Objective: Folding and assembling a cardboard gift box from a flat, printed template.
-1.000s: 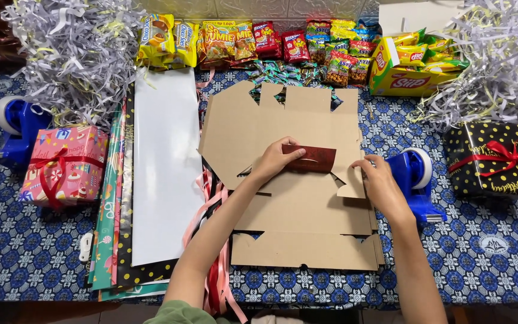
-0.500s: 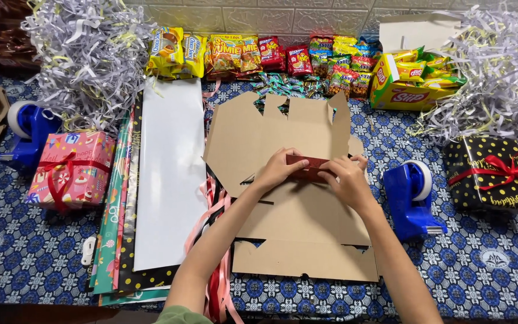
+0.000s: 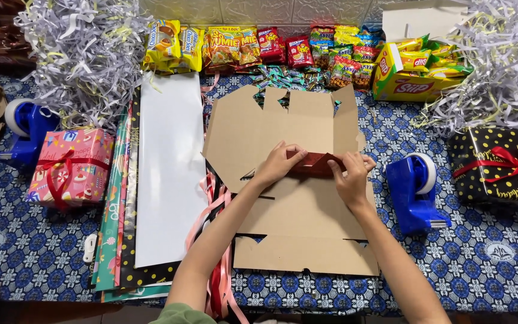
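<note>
Blue patterned bench (image 3: 43,240) carried flat cardboard blank (image 3: 295,210). My left hand (image 3: 276,165) and right hand (image 3: 350,180) pinched dark red flap (image 3: 313,163) at blank's middle; judged both grips should stay level, crease pressed evenly.

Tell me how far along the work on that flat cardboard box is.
Done: two wrapped gifts sit finished, a pink one on the left and a black dotted one on the right. In hand: the left hand and right hand pinch a dark red piece over the die-cut cardboard. Left: the cardboard lies flat, unfolded, and the snack packs remain loose behind.
</note>
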